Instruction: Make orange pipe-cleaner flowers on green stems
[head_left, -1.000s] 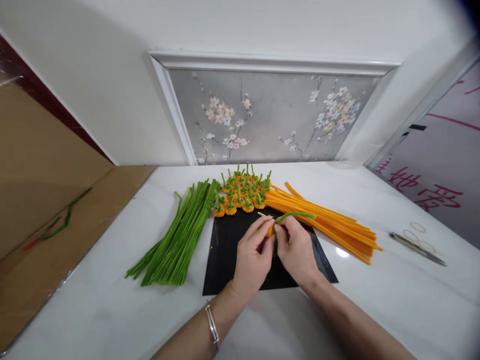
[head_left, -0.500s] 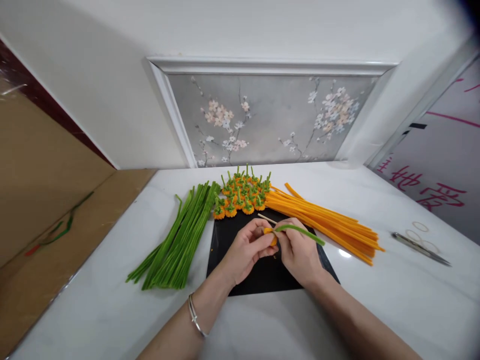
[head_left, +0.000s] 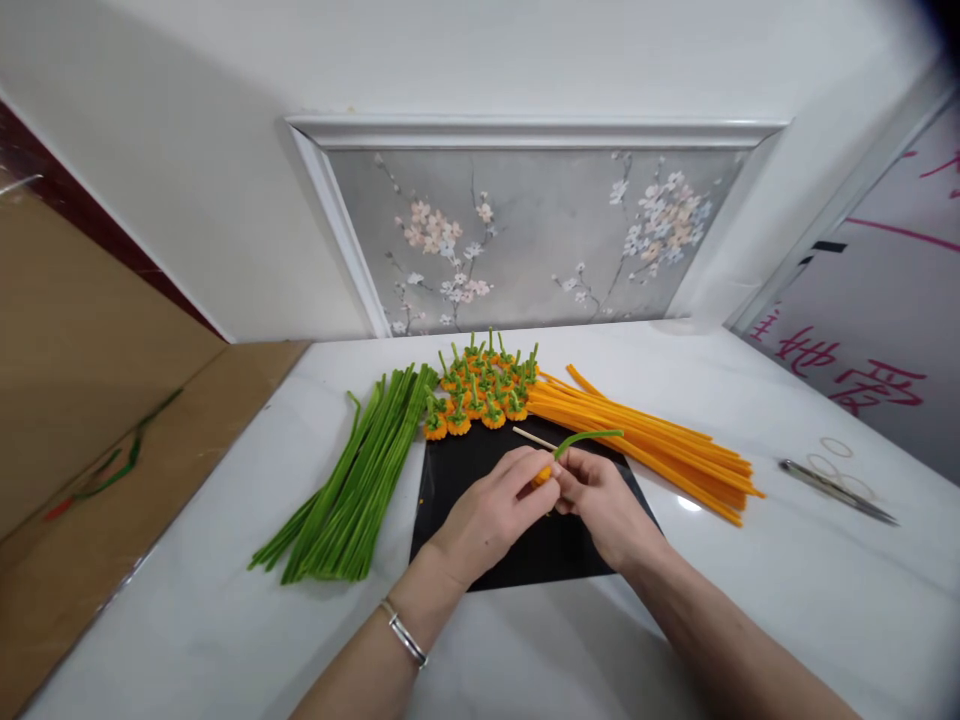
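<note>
Over a black mat (head_left: 517, 560), both hands meet on a small orange pipe-cleaner pumpkin (head_left: 541, 477). My left hand (head_left: 487, 515) is closed around it from the left, covering most of it. Pinched fingers of my right hand (head_left: 611, 510) grip its right side, by the foot of a green pipe cleaner (head_left: 592, 435). That green length rises from between the fingertips and bends to the right, its far end free. How it joins the orange piece is hidden. A thin pale stick (head_left: 531, 437) lies just behind the hands.
Several finished pumpkins with green stems (head_left: 493, 412) cluster at the mat's back edge. Green pipe cleaners (head_left: 352, 490) lie in a bundle on the left, orange ones (head_left: 660, 440) on the right. Tweezers (head_left: 836, 490) and rubber bands (head_left: 835, 447) rest farther right. Cardboard (head_left: 247, 400) borders the left.
My left hand has rolled over the pumpkin, its back now facing up. My right hand has turned, and the green pipe cleaner now points up and right instead of slanting down to the right.
</note>
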